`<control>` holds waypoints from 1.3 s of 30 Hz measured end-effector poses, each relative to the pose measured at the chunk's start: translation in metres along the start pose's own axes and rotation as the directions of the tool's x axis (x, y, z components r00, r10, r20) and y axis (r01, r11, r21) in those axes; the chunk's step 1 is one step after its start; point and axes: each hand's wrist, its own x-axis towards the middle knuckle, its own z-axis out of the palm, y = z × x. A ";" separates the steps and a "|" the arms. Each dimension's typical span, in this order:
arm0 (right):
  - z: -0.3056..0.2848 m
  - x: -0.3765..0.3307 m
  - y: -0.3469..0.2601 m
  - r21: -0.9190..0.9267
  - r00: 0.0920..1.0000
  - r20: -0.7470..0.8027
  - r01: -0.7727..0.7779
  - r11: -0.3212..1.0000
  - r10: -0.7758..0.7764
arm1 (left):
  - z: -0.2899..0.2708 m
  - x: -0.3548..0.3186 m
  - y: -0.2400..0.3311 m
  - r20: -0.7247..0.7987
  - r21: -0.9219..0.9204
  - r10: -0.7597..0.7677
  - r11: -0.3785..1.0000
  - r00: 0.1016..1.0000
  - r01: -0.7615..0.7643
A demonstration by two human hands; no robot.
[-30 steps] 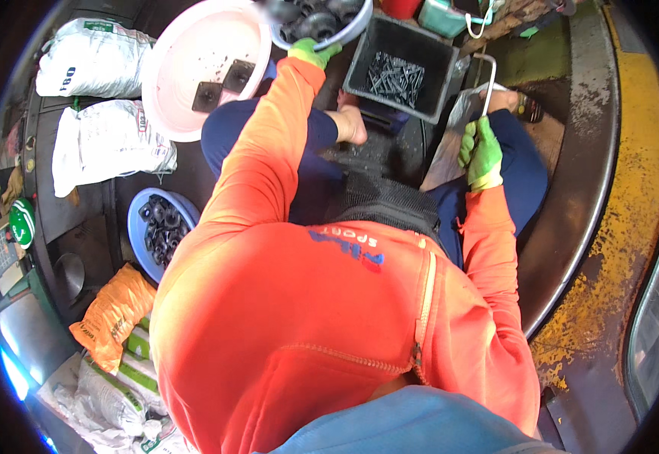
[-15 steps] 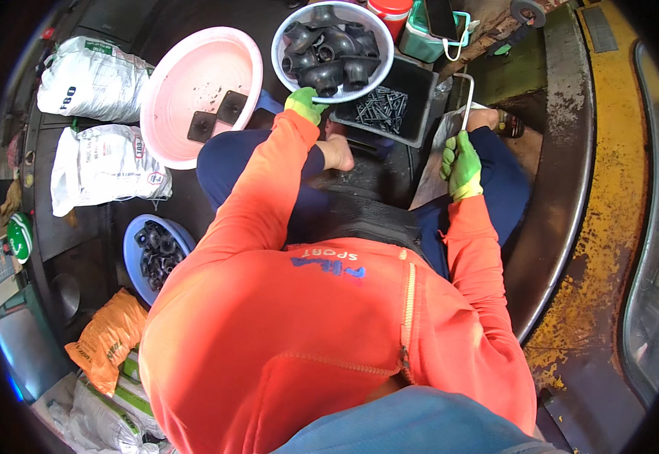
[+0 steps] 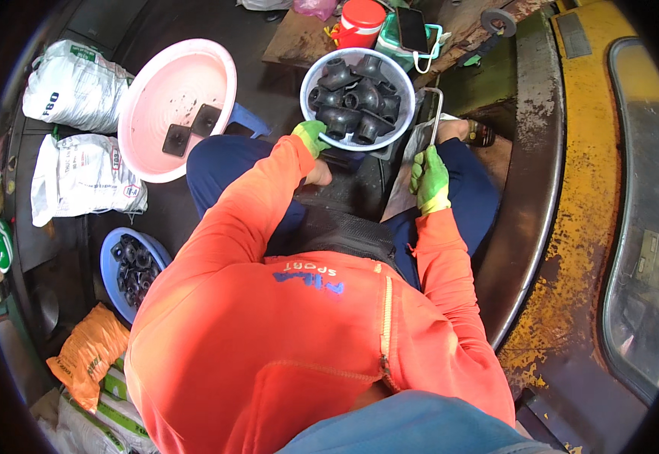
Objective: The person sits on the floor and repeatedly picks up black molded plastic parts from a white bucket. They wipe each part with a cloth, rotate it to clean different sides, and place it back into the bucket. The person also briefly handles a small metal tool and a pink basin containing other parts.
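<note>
Gripping the near left rim of a pale blue-white basin [image 3: 359,147] is my gloved left hand [image 3: 312,137], its fingers closed over the edge. Several black moulded, hollow-necked parts [image 3: 363,97] fill that basin. My right hand [image 3: 430,180], also in a green-yellow glove, is closed around a thin metal rod [image 3: 437,121]. The rod points away from me and bends to the left at its far end. The basin hides most of the black tray beneath it.
On the left stands a pink basin [image 3: 139,136] with two black square pieces [image 3: 191,129]. Nearer me sits a blue basin [image 3: 108,266] of black parts, beside white sacks [image 3: 87,174]. A red container [image 3: 361,23] and a teal basket [image 3: 397,53] stand beyond. A metal ledge [image 3: 548,189] runs along my right.
My left hand has brought the basin of black parts to the right and nearer, over the tray of metal pins. My right hand still holds the rod. The whole view has shifted somewhat.
</note>
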 end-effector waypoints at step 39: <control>0.001 0.197 -0.170 -0.684 0.291 -0.112 0.672 0.286 -0.950 | 0.052 -0.121 0.088 0.019 -0.369 -0.177 0.914 0.984 0.171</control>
